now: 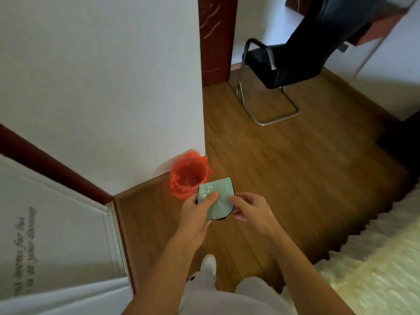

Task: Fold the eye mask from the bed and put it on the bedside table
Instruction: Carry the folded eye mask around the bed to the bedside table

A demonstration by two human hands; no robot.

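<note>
In the head view, the person stands on a wood floor [284, 155] and holds the eye mask [218, 198] in mid-air in front of the body, over the floor and just near of a small waste bin [188, 176]. The mask shows a pale green face with light lettering and a thin black edge at its near and right sides; it looks already doubled over, though how many layers there are I cannot tell. The left hand [200, 212] pinches the mask's left part, thumb laid on top across the lettering and the other fingers curled beneath. The right hand [247, 210] closes on the right edge, thumb on top and fingertips tucked under. Both hands are therefore narrow, closed on the cloth. To finish the fold well, I judge the edges should be lined up and pressed flat between thumbs and fingers, keeping the black strap tucked inside so nothing dangles, before carrying it off. The bedside table is not in sight here, so the placing is yet to come; a pale fluffy bed cover [375, 269] lies at the near right. As for containers, the waste bin stands against the white wall's [102, 76] corner, lined with a red bag, and looks empty as far as the blur allows. A black chair [272, 71] stands far off by the doorway.
</note>
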